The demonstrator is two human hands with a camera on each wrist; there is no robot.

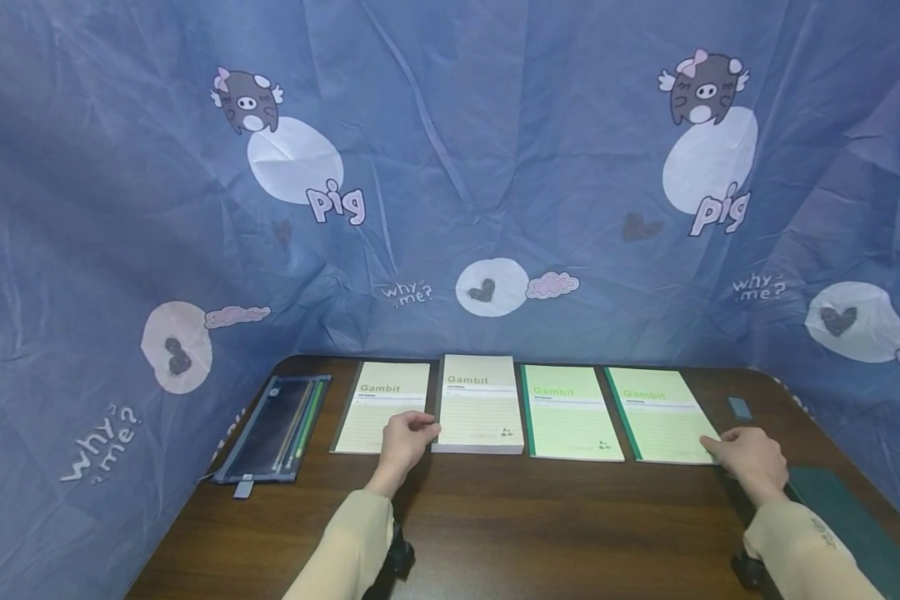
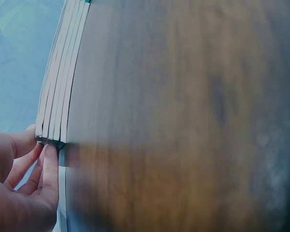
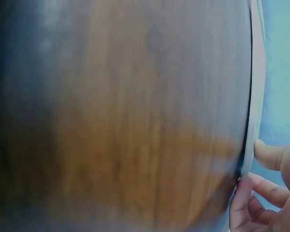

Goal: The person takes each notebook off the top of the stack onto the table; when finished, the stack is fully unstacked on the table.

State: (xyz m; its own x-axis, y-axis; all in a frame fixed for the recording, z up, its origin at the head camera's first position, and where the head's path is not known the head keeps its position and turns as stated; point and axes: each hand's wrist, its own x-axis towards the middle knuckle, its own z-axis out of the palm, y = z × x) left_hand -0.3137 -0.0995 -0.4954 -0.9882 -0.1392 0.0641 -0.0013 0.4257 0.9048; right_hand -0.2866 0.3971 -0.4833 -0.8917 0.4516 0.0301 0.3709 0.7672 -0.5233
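Observation:
Four-sided notebooks marked Gambit lie in a row across the dark wooden table (image 1: 540, 525). My left hand (image 1: 407, 442) is at the near left corner of a thick stack of white notebooks (image 1: 480, 408); in the left wrist view its thumb is at the top and its fingertips (image 2: 50, 151) are at the lower edge of the stack. My right hand (image 1: 752, 460) pinches the near right corner of the rightmost green notebook (image 1: 663, 421), thumb on the cover and fingers at its edge. Between them lies another green notebook (image 1: 573, 417), and left of the stack a white notebook (image 1: 378, 408).
A mesh zip pouch (image 1: 273, 429) with pencils lies at the left. On the right are a small blue block (image 1: 739, 407) and a dark green mat (image 1: 855, 517), partly behind the right sleeve. A blue printed cloth (image 1: 450, 167) hangs behind the table's far edge.

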